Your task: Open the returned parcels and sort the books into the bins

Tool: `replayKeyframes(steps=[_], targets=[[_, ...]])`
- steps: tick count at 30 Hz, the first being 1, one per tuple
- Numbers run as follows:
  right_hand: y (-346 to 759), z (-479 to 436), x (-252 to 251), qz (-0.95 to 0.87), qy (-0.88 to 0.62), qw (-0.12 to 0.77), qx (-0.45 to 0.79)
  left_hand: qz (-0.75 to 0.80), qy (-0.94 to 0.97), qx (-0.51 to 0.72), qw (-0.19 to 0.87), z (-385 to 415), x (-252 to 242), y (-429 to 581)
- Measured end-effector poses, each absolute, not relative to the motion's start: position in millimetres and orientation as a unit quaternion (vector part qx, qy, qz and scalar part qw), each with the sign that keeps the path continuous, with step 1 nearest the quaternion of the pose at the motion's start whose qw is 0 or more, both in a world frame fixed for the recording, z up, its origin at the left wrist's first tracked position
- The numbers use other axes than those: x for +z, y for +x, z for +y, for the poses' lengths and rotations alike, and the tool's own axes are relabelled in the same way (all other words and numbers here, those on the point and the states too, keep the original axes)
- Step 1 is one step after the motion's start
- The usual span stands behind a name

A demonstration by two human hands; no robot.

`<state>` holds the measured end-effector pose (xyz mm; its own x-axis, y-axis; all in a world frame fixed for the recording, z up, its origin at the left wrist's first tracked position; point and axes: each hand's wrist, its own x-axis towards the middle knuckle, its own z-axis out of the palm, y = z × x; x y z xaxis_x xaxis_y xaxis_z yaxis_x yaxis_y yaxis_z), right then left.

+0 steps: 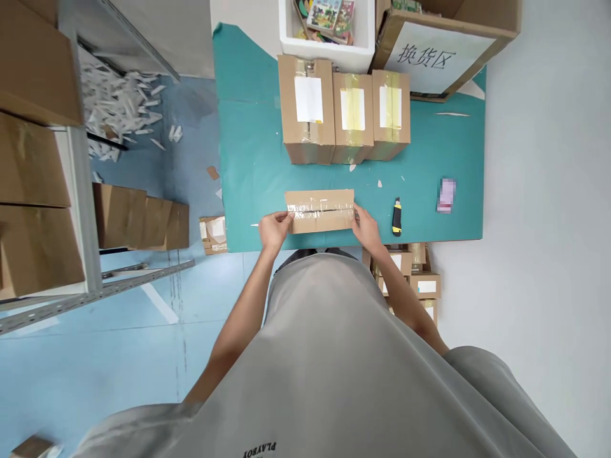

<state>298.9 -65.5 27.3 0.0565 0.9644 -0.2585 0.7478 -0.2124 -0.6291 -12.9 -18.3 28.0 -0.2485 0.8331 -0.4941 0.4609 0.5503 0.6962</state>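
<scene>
A small cardboard box (329, 221) lies on the green-covered table close to my body. Clear, wrinkled tape runs along the dark seam across its top. At the box's left end, my left hand (275, 230) is closed, thumb and fingers pinching the edge by the tape. My right hand (365, 226) grips the opposite end, its fingertips against the short side. To the right of that hand lies a yellow and black utility knife (396, 217). The underside of the box is hidden.
Three taped cartons with white labels (352, 114) stand in a row behind the box. Beyond them are a white foam bin (327, 52) and a large open carton (442, 60). A blurred pink item (446, 195) lies at right. Shelved boxes (33, 159) stand at left.
</scene>
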Motion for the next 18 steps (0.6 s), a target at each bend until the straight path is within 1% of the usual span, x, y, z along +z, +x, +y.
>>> replayKeyframes(steps=[2,6,9,11,14,18], targets=[[311,-64,16,-0.596,-0.720,0.157,0.319,0.755,0.477,0.182,0.412,-22,51,5],[335,-64,0,-0.571,-0.765,0.110,0.279,0.680,0.606,0.124,0.394,-40,105,48],[361,-64,-12,-0.531,-0.791,0.112,0.284,0.612,0.691,0.071,0.379,-56,138,86],[381,-63,-19,-0.513,-0.794,0.118,0.304,0.545,0.741,0.064,0.386,-62,149,108],[401,-61,-25,-0.503,-0.785,0.125,0.338,0.469,0.789,0.059,0.392,-63,154,126],[402,-59,-27,-0.486,-0.787,0.151,0.348,0.449,0.809,0.049,0.377,-52,154,126]])
